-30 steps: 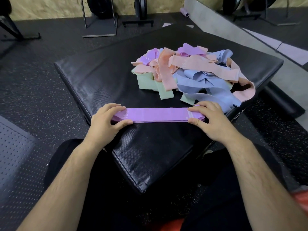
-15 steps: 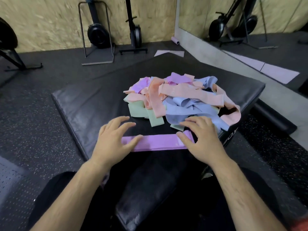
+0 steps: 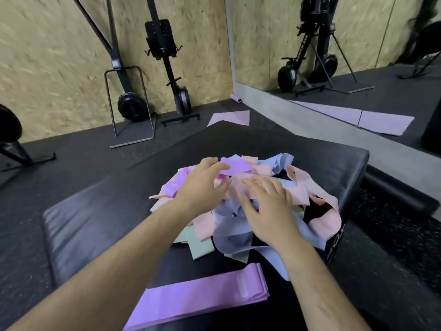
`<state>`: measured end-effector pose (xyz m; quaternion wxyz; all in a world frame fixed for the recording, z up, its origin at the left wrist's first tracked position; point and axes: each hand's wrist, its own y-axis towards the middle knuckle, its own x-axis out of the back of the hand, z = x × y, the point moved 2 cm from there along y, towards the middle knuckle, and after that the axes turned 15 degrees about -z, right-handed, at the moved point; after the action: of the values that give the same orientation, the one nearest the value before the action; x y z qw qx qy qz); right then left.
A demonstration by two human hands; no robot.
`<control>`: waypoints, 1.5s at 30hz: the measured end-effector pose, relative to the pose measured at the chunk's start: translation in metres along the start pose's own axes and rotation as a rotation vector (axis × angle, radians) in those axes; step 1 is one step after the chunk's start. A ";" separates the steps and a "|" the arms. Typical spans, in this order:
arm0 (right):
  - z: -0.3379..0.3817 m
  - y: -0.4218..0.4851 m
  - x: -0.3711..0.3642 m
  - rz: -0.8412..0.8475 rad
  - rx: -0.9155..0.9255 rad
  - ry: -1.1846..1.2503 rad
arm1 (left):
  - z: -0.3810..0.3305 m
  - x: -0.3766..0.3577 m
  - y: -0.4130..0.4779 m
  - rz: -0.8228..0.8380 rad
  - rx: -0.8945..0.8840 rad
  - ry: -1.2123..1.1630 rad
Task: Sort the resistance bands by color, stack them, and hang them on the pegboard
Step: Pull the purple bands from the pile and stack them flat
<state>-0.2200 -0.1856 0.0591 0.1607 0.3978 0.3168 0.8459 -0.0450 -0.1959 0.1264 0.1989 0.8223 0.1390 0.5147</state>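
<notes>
a: how far along is the sorting, would you say?

b: early. one colour has a start: a flat stack of purple bands [image 3: 198, 297] lies at the near edge of the black padded box [image 3: 100, 211], edges roughly squared, nobody touching it.

a: and the others?

b: all in one tangled heap of mixed bands [image 3: 229, 235] further back on the box. pink bands [image 3: 327, 218], blue bands [image 3: 279, 163] and green bands [image 3: 200, 248] are looped through each other, and none of those colours has a stack of its own.

a: is the purple finished?

b: no. a loose purple band [image 3: 236, 167] sits on top of the heap, and another shows at the heap's left side.

a: what are the hands doing?

b: both are over the heap. the left hand [image 3: 202, 185] has its fingers stretched out with the tips at that loose purple band. they look spread, not pinched, though the blur keeps me from being sure. the right hand [image 3: 269, 211] lies with fingers apart on the pink and blue tangle, gripping nothing.

a: so the step in hand?

b: my guess is pulling out the next purple one for the stack. three colours remain after that, then all the hanging. no pegboard is in view.
</notes>
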 end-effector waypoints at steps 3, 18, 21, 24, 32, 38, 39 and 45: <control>-0.003 0.005 -0.005 -0.035 -0.029 0.033 | 0.006 -0.019 0.033 0.061 0.087 0.025; 0.019 0.007 0.022 -0.141 0.006 0.172 | -0.024 0.059 0.043 -0.172 0.038 -0.190; 0.051 0.025 0.044 -0.234 -0.009 0.350 | -0.042 0.101 0.037 -0.186 -0.038 -0.193; 0.091 0.055 0.069 -0.230 0.000 0.444 | -0.057 0.140 0.027 -0.202 -0.091 -0.194; 0.170 0.095 0.126 0.012 0.033 0.654 | -0.060 0.220 -0.002 -0.342 -0.095 -0.298; 0.213 0.098 0.149 0.069 -0.007 0.661 | -0.056 0.245 -0.032 -0.371 0.110 -0.675; 0.216 0.097 0.151 0.075 -0.009 0.656 | -0.057 0.247 -0.036 -0.374 0.126 -0.706; 0.228 0.089 0.155 0.076 -0.027 0.620 | -0.050 0.261 -0.056 -0.304 0.154 -0.854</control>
<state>-0.1425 -0.0783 0.3170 0.0298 0.1306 0.3245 0.9364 0.0209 -0.0245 0.3262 0.2501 0.9434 0.2015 0.0829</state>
